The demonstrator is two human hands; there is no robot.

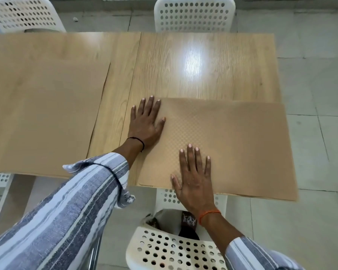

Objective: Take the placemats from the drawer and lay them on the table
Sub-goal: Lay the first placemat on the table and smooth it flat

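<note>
Item one: your left hand [147, 121], fingers straight and spread, lies palm-down on the left edge of the near placemat [232, 145], its outer fingers reaching onto bare wood; it grips nothing. Item two: your right hand [193, 178], likewise flat with fingers extended, presses the same mat near its front edge, holding nothing. Item three: the near placemat, tan with a fine checked texture, lies flat at the right front corner of the table [183, 61], its front and right edges overhanging the tabletop. Item four: a second placemat [43, 117], plain tan, lies flat on the left part of the table, apart from the first with a strip of wood between them, its front edge also past the table's edge. Item five: striped sleeves [70, 207] on both your arms, a dark cord at the left wrist, an orange one at the right. Item six: white perforated chairs, one below you [176, 252], two beyond the far side [193, 14].
</note>
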